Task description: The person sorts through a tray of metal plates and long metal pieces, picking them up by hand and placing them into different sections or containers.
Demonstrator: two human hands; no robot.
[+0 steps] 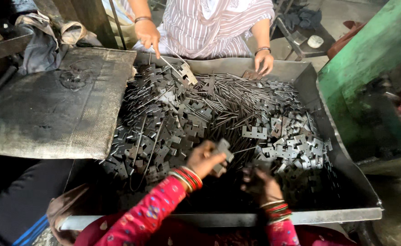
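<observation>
The left hand [205, 157] is closed around a notched metal plate [223, 152] above the steel tray [309, 79]. The plate looks stiff, light and sharp-edged; grip its flat faces. The right hand [259, 182] appears curled, its contents unclear.

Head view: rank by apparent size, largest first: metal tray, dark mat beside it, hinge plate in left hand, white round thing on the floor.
1. metal tray
2. dark mat
3. and 4. unsure: hinge plate in the left hand and white round thing look alike; the plate is nearer the camera.
</observation>
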